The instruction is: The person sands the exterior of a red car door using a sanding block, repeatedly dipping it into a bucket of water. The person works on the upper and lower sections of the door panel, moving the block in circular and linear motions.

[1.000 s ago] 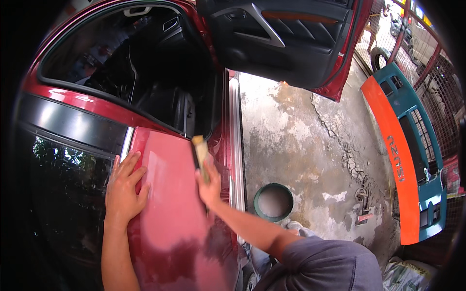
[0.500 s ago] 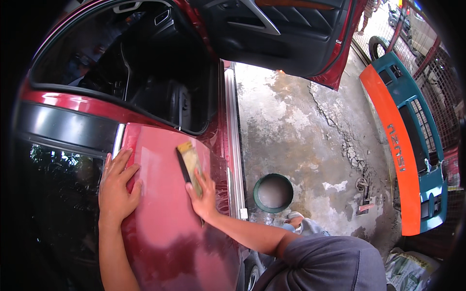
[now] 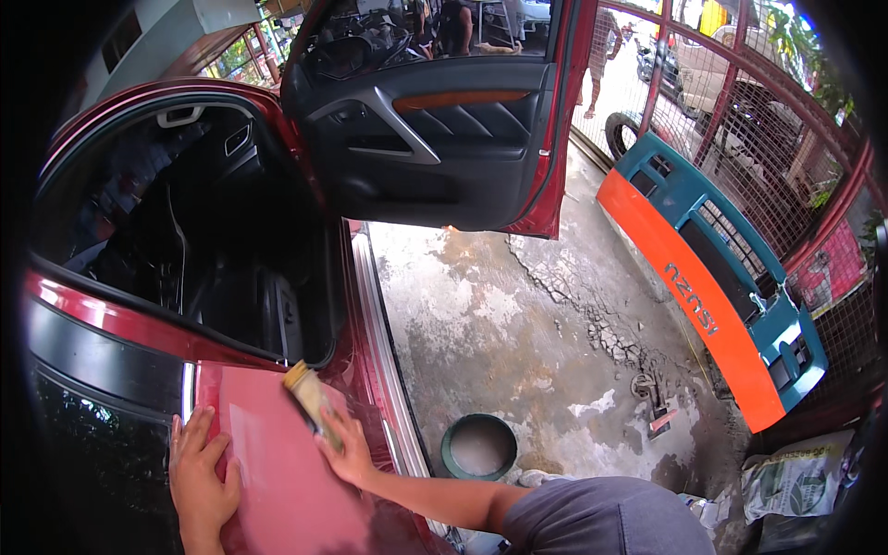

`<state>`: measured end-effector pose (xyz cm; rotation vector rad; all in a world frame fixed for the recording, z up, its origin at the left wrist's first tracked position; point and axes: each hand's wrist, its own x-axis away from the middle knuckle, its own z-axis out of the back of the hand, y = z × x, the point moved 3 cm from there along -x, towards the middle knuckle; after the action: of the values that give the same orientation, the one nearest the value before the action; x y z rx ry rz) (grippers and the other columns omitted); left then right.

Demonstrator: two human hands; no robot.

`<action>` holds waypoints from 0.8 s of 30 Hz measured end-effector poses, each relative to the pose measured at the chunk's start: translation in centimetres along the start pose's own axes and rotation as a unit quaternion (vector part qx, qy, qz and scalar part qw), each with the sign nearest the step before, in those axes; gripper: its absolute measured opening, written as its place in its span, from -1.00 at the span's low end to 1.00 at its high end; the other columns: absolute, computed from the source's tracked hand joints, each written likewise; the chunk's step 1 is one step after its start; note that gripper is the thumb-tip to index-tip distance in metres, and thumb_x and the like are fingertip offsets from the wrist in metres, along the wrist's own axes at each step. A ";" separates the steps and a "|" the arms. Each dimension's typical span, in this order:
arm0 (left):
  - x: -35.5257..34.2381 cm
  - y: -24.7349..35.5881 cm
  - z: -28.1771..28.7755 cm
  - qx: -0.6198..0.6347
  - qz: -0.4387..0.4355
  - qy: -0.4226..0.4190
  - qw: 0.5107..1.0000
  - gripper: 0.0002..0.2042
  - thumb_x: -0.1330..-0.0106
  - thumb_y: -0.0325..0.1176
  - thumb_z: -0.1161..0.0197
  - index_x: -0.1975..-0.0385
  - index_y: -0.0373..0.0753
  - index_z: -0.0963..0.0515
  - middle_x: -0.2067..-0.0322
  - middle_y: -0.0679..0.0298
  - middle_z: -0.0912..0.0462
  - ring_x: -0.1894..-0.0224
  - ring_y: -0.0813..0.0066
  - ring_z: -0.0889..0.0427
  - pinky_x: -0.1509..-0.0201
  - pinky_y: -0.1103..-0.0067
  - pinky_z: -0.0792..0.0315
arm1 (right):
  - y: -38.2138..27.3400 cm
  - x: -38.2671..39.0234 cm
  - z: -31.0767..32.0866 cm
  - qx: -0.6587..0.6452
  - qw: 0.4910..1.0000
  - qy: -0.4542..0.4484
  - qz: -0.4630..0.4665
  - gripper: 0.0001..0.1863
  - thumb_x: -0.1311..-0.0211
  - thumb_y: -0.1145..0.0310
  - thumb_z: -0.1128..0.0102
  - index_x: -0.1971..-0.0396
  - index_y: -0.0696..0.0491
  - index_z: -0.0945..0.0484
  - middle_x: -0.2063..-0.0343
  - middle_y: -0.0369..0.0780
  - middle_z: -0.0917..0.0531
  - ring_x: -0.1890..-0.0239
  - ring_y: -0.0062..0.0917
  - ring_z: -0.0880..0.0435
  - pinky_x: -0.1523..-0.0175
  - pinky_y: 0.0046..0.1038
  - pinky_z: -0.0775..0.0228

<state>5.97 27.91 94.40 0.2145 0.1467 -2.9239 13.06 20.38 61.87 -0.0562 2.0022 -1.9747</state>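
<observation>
The right hand pinches a long, yellow-and-black block against the far right of a red, pink-patched car panel, while the left hand spreads along its left edge, seemingly bracing. Right of the silver sill, the grey concrete floor gives elbow room beside a round green tub.

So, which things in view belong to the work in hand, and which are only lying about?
Likely part of the work:
- yellowish block in the right hand
- pink-patched car panel, left hand at its edge
- green basin of cloudy liquid, probably

Apparently just lying about:
- orange-and-teal bumper
- tire
- printed sack
</observation>
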 end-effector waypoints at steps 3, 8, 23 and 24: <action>-0.2 0.1 0.0 -0.002 -0.012 0.003 1.000 -0.69 -0.04 -0.46 -0.34 0.18 -0.38 -0.74 -0.31 -0.10 -0.56 -0.46 -0.05 -0.42 -0.69 0.02 -0.03 | 1.6 -5.4 -1.3 -0.043 0.983 0.049 -0.173 -0.32 -0.37 0.10 -0.43 -0.45 -0.10 -0.50 -0.36 0.04 -0.53 -0.37 0.02 -0.48 -0.46 -0.12 -0.29; -0.3 0.0 -0.2 0.006 -0.022 0.011 1.000 -0.70 -0.05 -0.44 -0.35 0.19 -0.37 -0.74 -0.31 -0.08 -0.57 -0.46 -0.02 -0.43 -0.68 0.02 -0.04 | -1.0 2.2 1.1 0.015 0.999 -0.011 -0.034 -0.36 -0.37 0.15 -0.44 -0.39 0.02 -0.54 -0.27 0.05 -0.62 -0.40 -0.10 -0.50 -0.47 -0.16 -0.30; -0.2 0.7 0.7 -0.016 -0.020 -0.001 1.000 -0.67 -0.08 -0.45 -0.36 0.12 -0.37 -0.75 -0.31 -0.05 -0.59 -0.46 0.00 -0.45 -0.68 0.07 -0.06 | 6.3 -3.9 -1.5 -0.056 0.989 0.021 -0.135 -0.36 -0.41 0.07 -0.38 -0.39 0.03 -0.53 -0.17 0.11 -0.61 -0.25 0.03 -0.57 -0.37 -0.06 -0.38; -0.1 0.4 0.6 -0.015 -0.019 -0.004 1.000 -0.67 -0.09 -0.45 -0.36 0.12 -0.37 -0.75 -0.31 -0.05 -0.58 -0.46 0.01 -0.45 -0.68 0.07 -0.06 | 4.6 -2.9 -1.2 -0.050 0.992 0.013 -0.113 -0.36 -0.40 0.07 -0.38 -0.39 0.04 -0.53 -0.18 0.11 -0.61 -0.25 0.03 -0.57 -0.37 -0.05 -0.37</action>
<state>6.04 27.45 94.92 0.1974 0.1956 -2.9578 16.44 22.51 57.94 -0.2944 2.1966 -2.0137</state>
